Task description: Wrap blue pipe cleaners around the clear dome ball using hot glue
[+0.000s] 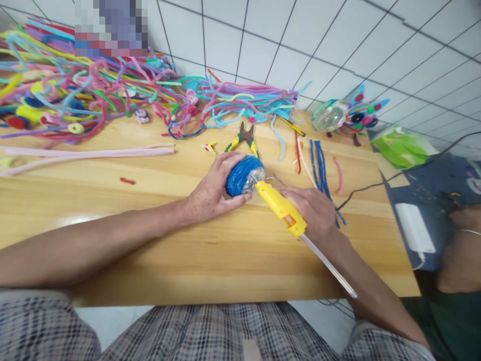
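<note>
Wooden table (188, 260): We find the blue-wrapped piece (237, 178) held at its middle.
Fuzzy-stem heap (101, 95): Loose and tangled, at the far left.
Glue gun (280, 203): Yellow, a clear stick (330, 265) protruding from its rear, its nozzle (254, 178) at the piece's clear end; we cannot tell whether they touch.
Right hand (315, 210): Closed around the gun's handle; the trigger is hidden from us.
Left hand (212, 193): Gripping the piece, fingers over the top, thumb along the lower side.
Blue-wrapped piece: Between the hands. We judge the step in hand to be gluing at the clear end; the next move calls for a steady left grip, fingertips clear of the nozzle.
Pliers (247, 131): Just beyond the piece, unheld.
</note>
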Available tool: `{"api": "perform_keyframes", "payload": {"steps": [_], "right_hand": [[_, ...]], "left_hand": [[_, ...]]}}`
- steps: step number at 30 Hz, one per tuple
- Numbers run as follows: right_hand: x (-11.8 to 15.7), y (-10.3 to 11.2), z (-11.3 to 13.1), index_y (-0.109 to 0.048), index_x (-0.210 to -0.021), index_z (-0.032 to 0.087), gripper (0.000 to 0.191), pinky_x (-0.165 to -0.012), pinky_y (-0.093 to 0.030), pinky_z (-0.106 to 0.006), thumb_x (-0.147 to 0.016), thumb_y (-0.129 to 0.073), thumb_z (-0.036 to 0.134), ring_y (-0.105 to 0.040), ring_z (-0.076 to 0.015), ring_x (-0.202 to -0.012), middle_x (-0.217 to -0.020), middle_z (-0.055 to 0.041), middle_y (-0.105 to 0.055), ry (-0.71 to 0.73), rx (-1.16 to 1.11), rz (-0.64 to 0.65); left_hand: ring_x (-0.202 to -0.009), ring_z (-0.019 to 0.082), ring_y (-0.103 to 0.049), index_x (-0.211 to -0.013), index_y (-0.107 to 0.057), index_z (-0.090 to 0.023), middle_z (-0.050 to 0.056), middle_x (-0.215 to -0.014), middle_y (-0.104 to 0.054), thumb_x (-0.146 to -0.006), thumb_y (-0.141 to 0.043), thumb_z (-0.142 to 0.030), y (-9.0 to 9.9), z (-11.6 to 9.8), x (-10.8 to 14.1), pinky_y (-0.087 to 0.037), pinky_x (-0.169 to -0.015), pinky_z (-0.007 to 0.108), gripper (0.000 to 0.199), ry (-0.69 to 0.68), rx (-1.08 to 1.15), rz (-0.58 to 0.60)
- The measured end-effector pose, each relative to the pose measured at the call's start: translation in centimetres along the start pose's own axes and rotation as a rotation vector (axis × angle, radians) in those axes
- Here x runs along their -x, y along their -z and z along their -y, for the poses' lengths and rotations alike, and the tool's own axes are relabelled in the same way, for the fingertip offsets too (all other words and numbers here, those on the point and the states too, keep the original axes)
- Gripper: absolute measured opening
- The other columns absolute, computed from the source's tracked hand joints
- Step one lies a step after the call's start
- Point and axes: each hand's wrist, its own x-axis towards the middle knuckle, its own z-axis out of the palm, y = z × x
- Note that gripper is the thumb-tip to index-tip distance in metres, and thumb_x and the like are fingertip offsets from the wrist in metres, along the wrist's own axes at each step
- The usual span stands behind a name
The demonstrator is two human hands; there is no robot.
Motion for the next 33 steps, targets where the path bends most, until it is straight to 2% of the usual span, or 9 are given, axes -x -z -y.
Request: {"api": "perform_keyframes", "payload": {"steps": [9,15,20,25,29,33], "right_hand": [[-0.19,0.08,0.06,-0.069,-0.139,0.017,0.028,-0.080,-0.064,-0.038,-0.114,-0.057,0.024,-0.085,-0.0254,-0.101,-0.119,-0.0143,-0.088,0.003,-0.023,0.004],[-0.67,0.30,0.23,-0.070,-0.130,0.014,0.023,-0.074,-0.062,-0.037,-0.114,-0.056,0.021,-0.085,-0.0247,-0.093,-0.115,-0.0151,-0.088,0.041,-0.003,0.020],[-0.41,0.16,0.02,-0.070,-0.139,0.017,0.028,-0.078,-0.063,-0.037,-0.114,-0.058,0.021,-0.085,-0.0246,-0.100,-0.117,-0.0127,-0.089,0.003,-0.009,-0.010],[-0.22,0.19,-0.09,-0.072,-0.138,0.016,0.029,-0.077,-0.063,-0.038,-0.115,-0.059,0.028,-0.084,-0.0251,-0.095,-0.116,-0.0136,-0.088,0.026,-0.038,0.027],[-0.18,0.25,-0.10,-0.070,-0.143,0.019,0.032,-0.077,-0.063,-0.038,-0.115,-0.059,0.028,-0.085,-0.0249,-0.095,-0.116,-0.0116,-0.089,0.022,-0.019,0.016],[-0.32,0.29,0.03,-0.070,-0.138,0.018,0.028,-0.075,-0.064,-0.037,-0.117,-0.055,0.027,-0.085,-0.0242,-0.094,-0.116,-0.0125,-0.089,0.020,-0.003,0.014]], "left_hand": [[-0.161,0.040,-0.048,-0.174,-0.033,-0.026,0.020,-0.167,-0.052,-0.103,-0.078,-0.053,0.00,0.03,-0.01,-0.045,-0.136,0.066,0.088,0.011,-0.027,0.024],[-0.160,0.039,-0.050,-0.174,-0.033,-0.026,0.020,-0.165,-0.052,-0.103,-0.077,-0.052,-0.13,0.09,0.01,-0.047,-0.134,0.064,0.087,-0.020,-0.022,-0.006],[-0.159,0.039,-0.050,-0.173,-0.033,-0.027,0.020,-0.165,-0.052,-0.102,-0.078,-0.052,-0.19,0.08,-0.01,-0.047,-0.134,0.065,0.088,-0.007,-0.015,-0.005],[-0.160,0.039,-0.050,-0.173,-0.034,-0.027,0.020,-0.166,-0.052,-0.102,-0.078,-0.052,-0.10,0.06,-0.05,-0.047,-0.135,0.065,0.087,0.000,-0.010,0.003],[-0.161,0.040,-0.049,-0.173,-0.034,-0.028,0.020,-0.167,-0.052,-0.101,-0.079,-0.049,0.06,0.09,-0.06,-0.045,-0.135,0.067,0.088,0.008,-0.001,0.021],[-0.160,0.039,-0.050,-0.173,-0.034,-0.027,0.020,-0.166,-0.052,-0.102,-0.078,-0.050,0.04,0.14,-0.05,-0.047,-0.135,0.064,0.086,-0.001,-0.004,0.002]]}}
